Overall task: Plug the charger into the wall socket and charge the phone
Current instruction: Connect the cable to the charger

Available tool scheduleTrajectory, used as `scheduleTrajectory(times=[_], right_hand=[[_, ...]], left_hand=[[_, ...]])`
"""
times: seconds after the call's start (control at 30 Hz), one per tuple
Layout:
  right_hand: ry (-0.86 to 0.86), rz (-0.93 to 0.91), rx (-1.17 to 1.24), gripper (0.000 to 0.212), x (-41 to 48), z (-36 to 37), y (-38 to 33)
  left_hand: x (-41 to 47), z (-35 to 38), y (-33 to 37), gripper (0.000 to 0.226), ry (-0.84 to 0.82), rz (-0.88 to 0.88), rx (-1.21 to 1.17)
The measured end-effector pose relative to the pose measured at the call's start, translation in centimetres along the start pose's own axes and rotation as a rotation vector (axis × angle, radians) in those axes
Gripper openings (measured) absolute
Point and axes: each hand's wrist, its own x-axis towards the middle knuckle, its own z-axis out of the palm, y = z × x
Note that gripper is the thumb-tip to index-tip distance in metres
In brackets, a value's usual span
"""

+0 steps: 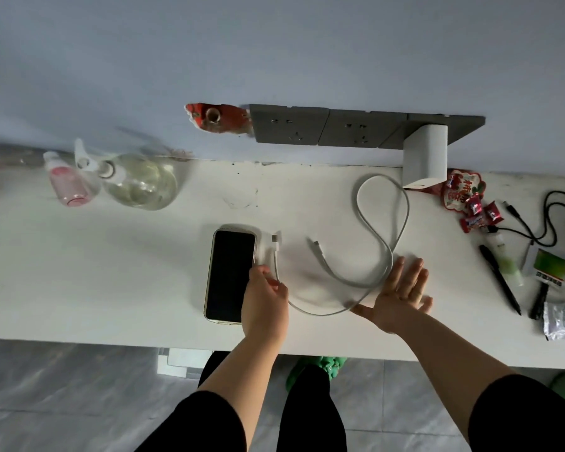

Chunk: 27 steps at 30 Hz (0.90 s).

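Your left hand (264, 300) is pinched on the white cable (371, 220) just beside the phone's right edge, thumb and fingers closed around the cord. Your right hand (402, 293) lies flat and spread on the desk (111, 272), grasping nothing, with its fingers over the cable where the cord crosses itself.

The phone (230, 275) rests face up, screen dark, with its lower end near the front edge of the desk. One cable plug (274, 239) lies free just beside the phone's top right corner, and the other plug (315, 243) lies free a little to the right, neither one inserted. The cable loops up toward the white charger (426, 158), which sits in the rightmost wall socket (369, 130) and overhangs the back edge of the desk.

You have bare desk to the left of the phone and between the phone and the wall. The two bottles (124, 179) stand well apart at the far left by the wall. To your right the room is tighter: candy wrappers (470, 203), a black pen (499, 278) and a black cord (548, 220) crowd that end.
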Motion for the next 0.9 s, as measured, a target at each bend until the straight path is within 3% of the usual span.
scheduleTrajectory(times=[0.23, 0.37, 0.53, 0.77, 0.9], right_hand=[[0.023, -0.007, 0.011, 0.139, -0.1, 0.0, 0.0], [0.029, -0.01, 0.022, 0.14, -0.1, 0.1, 0.0], [0.016, -0.013, 0.027, 0.139, 0.1, 0.1, 0.2], [0.0, -0.036, 0.056, 0.139, 0.3, 0.2, 0.4], [0.004, -0.045, 0.067, 0.138, 0.2, 0.2, 0.5]], left_hand=[[0.5, -0.4, 0.7, 0.025, -0.09, -0.009, -0.06], [0.0, 0.0, 1.8, 0.048, 0.009, 0.137, 0.089], [0.4, 3.3, 4.8, 0.041, -0.041, 0.144, 0.003], [1.4, 5.5, 4.7, 0.021, 0.03, 0.17, 0.092], [0.6, 4.7, 4.7, 0.018, -0.002, 0.213, -0.042]])
